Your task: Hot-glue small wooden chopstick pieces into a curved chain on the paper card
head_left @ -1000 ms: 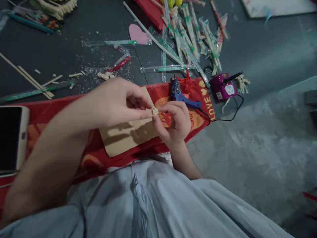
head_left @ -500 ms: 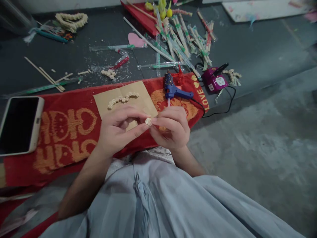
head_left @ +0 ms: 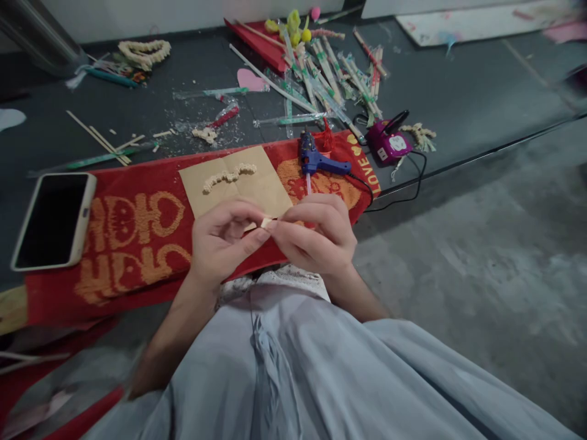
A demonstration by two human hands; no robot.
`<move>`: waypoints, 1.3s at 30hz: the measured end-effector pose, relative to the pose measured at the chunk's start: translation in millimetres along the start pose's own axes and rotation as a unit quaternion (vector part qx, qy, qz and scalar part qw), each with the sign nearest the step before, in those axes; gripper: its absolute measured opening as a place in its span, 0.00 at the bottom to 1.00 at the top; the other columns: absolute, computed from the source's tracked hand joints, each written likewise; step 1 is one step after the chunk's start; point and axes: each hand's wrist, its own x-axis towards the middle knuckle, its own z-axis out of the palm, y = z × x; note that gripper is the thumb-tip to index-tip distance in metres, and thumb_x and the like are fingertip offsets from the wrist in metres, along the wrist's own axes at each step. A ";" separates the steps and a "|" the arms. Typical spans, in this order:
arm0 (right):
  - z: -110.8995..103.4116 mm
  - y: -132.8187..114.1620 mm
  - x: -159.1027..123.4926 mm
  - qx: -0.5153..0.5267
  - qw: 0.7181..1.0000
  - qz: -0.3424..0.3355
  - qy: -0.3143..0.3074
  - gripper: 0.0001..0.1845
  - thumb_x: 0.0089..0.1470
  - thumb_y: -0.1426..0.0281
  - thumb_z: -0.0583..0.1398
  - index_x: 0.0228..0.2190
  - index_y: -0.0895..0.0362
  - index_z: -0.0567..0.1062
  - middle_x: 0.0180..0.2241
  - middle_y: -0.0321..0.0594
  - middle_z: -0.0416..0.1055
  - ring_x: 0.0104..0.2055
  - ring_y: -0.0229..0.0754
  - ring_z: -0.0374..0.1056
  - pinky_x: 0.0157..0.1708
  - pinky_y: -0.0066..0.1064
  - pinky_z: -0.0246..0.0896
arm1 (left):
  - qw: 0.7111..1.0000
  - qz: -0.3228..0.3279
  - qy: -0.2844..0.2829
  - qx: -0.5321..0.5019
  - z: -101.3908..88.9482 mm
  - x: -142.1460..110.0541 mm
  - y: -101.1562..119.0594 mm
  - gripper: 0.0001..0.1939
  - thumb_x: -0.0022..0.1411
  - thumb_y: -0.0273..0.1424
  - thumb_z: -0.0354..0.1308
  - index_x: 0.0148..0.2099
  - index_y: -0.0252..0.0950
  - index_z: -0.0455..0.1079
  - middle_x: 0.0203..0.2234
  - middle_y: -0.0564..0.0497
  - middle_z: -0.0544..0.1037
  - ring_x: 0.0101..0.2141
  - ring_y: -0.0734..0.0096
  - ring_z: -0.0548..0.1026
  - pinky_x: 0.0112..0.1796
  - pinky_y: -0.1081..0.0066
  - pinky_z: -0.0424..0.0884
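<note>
Between my fingertips is a small pale wooden piece, apparently a short cluster of cut stick bits. My left hand pinches it from the left with thumb and forefinger. From the other side, my right hand presses on it, its fingers curled and partly covering it. Just beyond my hands, a wavy strip of small pale pieces lies on a square of brown paper. A blue glue gun rests on the red towel, past my right hand.
A phone lies at the towel's left end. Wrapped sticks are heaped at the back, near a pink paper heart. A purple power socket with a black cord sits right. Loose thin sticks and crumbs lie left.
The camera view has shifted slightly, moving the scene a little. My fingers have closed in over the wooden piece, so less of it shows. Both hands still hold it.
</note>
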 end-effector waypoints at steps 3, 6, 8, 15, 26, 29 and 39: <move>3.8 5.5 -8.1 -0.031 0.999 -0.013 -0.025 0.06 0.67 0.73 0.62 0.42 0.50 0.79 0.38 0.38 0.76 0.39 0.41 0.72 0.38 0.35 0.70 | 0.988 0.053 0.017 0.143 -1.7 0.6 8.4 0.05 0.63 0.29 0.71 0.38 0.42 0.78 0.29 0.55 0.79 0.31 0.73 0.77 0.33 0.71 0.73; 11.4 10.7 -14.0 0.010 1.000 -0.012 -0.005 0.07 0.66 0.74 0.63 0.45 0.53 0.77 0.38 0.39 0.77 0.38 0.41 0.72 0.38 0.36 0.69 | 0.973 0.063 0.035 0.218 1.0 -1.2 12.8 0.05 0.63 0.28 0.69 0.38 0.43 0.76 0.29 0.56 0.79 0.31 0.72 0.76 0.34 0.69 0.74; 16.3 12.7 -16.0 0.040 0.999 0.006 0.019 0.09 0.64 0.75 0.63 0.46 0.54 0.76 0.37 0.38 0.77 0.37 0.40 0.73 0.38 0.37 0.69 | 0.975 0.034 0.049 0.214 4.6 -3.8 12.7 0.05 0.64 0.28 0.68 0.39 0.44 0.77 0.30 0.55 0.79 0.32 0.71 0.77 0.34 0.68 0.76; 22.4 16.5 -18.0 0.051 0.998 0.038 0.025 0.08 0.64 0.76 0.62 0.43 0.52 0.73 0.35 0.36 0.76 0.34 0.39 0.73 0.35 0.36 0.69 | 0.984 -0.043 0.093 0.143 16.7 -8.3 -0.9 0.04 0.63 0.32 0.68 0.38 0.42 0.76 0.33 0.53 0.78 0.33 0.72 0.78 0.36 0.71 0.79; -18.9 83.6 -24.9 -0.065 0.971 0.117 -0.197 0.08 0.67 0.68 0.62 0.47 0.54 0.75 0.39 0.42 0.79 0.42 0.48 0.74 0.47 0.43 0.71 | 0.962 0.027 0.069 0.263 11.8 1.1 -19.6 0.01 0.64 0.29 0.66 0.39 0.40 0.77 0.31 0.54 0.81 0.33 0.72 0.78 0.40 0.70 0.76; -41.2 126.7 -20.9 -0.182 0.891 0.216 -0.354 0.14 0.64 0.68 0.62 0.50 0.58 0.77 0.48 0.52 0.78 0.51 0.57 0.73 0.56 0.52 0.69 | 0.962 -0.020 0.085 0.261 9.8 -0.9 -26.4 0.03 0.64 0.31 0.66 0.41 0.39 0.78 0.33 0.53 0.82 0.34 0.71 0.80 0.41 0.70 0.78; -31.5 166.8 9.1 -0.230 0.723 0.230 -0.609 0.22 0.65 0.62 0.62 0.54 0.64 0.76 0.50 0.59 0.77 0.52 0.62 0.75 0.50 0.45 0.70 | 0.963 -0.094 0.160 0.196 16.2 2.9 -29.1 0.06 0.58 0.32 0.70 0.39 0.38 0.82 0.33 0.52 0.86 0.29 0.71 0.84 0.36 0.74 0.84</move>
